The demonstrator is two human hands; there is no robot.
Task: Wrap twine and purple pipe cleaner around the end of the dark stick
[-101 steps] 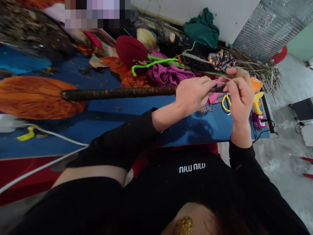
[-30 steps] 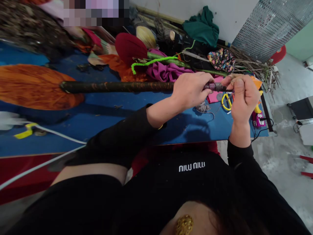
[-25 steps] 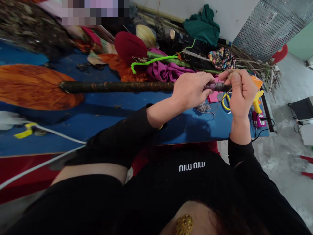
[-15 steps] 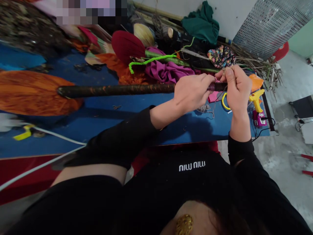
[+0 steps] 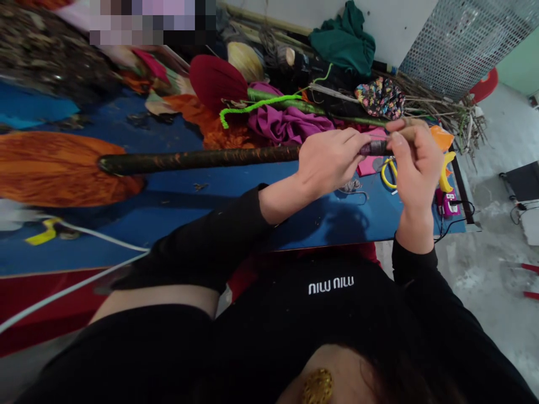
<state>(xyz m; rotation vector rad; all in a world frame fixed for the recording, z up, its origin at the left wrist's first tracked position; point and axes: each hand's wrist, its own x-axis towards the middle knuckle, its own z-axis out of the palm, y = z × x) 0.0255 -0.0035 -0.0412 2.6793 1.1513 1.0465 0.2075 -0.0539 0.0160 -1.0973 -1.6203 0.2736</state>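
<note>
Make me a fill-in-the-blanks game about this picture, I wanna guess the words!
1. The table top is coloured ____.
2. The gathered cloth at one end of the dark stick is ____.
3. The hand nearer to that gathered cloth is the person's ____ one.
4. The fuzzy strip beside the purple cloth is bright ____.

Missing words: blue; orange; left; green.

Two hands are being held at one pole; near the worktop's right edge, one socket is being kept.
</note>
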